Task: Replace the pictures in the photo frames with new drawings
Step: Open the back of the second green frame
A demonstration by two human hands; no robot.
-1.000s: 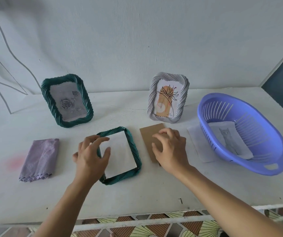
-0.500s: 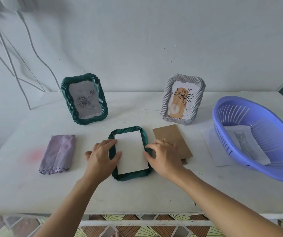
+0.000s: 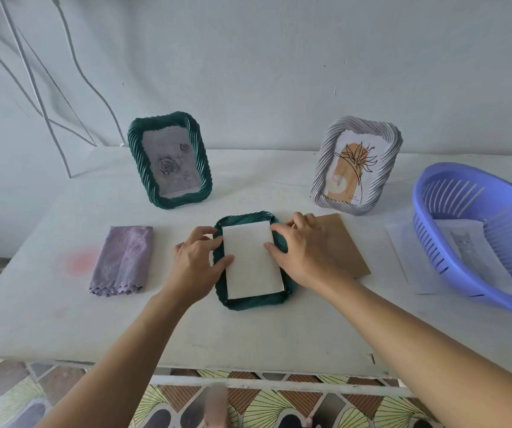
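A dark green frame (image 3: 254, 302) lies flat in the middle of the white table (image 3: 248, 335), near the person. A white paper (image 3: 253, 261) sits inside it.

The left hand (image 3: 199, 267) rests on the left side of the frame. Its fingers are a little bent and its thumb tip touches the paper's left edge. The right hand (image 3: 304, 254) rests on the right side. Its fingers are bent over the far right corner and its thumb tip touches the paper's right edge. Neither hand wraps round anything.

A brown card (image 3: 349, 242) lies just right of the frame, partly under the right hand. A folded purple cloth (image 3: 123, 261) lies to the left.

Far back stand a green frame with a rose (image 3: 200, 156) and a grey frame with a flower drawing (image 3: 325, 168). On the right, a purple basket (image 3: 427, 230) holds a cat drawing (image 3: 464, 245).
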